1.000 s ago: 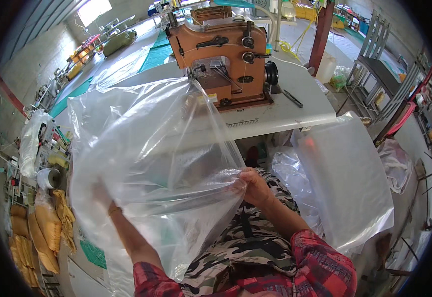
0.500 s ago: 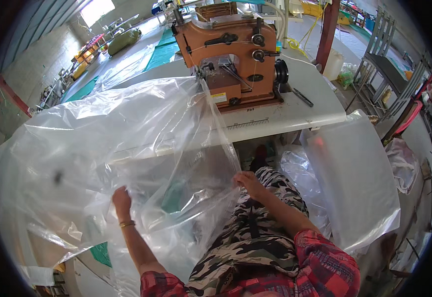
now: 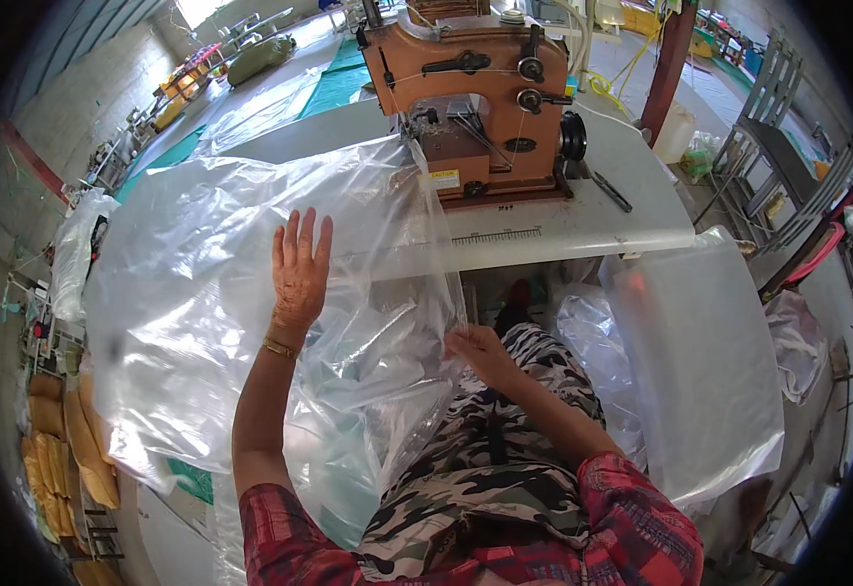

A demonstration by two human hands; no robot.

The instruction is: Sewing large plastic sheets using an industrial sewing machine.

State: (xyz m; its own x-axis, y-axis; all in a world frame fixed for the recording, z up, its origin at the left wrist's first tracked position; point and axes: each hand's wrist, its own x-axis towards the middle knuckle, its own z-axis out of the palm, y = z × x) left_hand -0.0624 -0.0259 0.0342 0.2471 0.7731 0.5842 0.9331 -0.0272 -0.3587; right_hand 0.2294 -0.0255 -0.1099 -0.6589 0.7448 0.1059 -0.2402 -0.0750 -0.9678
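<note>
Left hand (image 3: 299, 269) lay flat, fingers spread, on the clear plastic bag (image 3: 202, 293); right hand (image 3: 480, 350) pinched the bag's edge just above the lap. Bag was draped from the white table (image 3: 583, 220) down over the knees, its top edge under the orange sewing machine (image 3: 475, 98). Stack of clear bags (image 3: 710, 371) stood to the right.

Left hand (image 3: 299, 269) flat, fingers spread; right hand (image 3: 480, 350) pinching.
</note>
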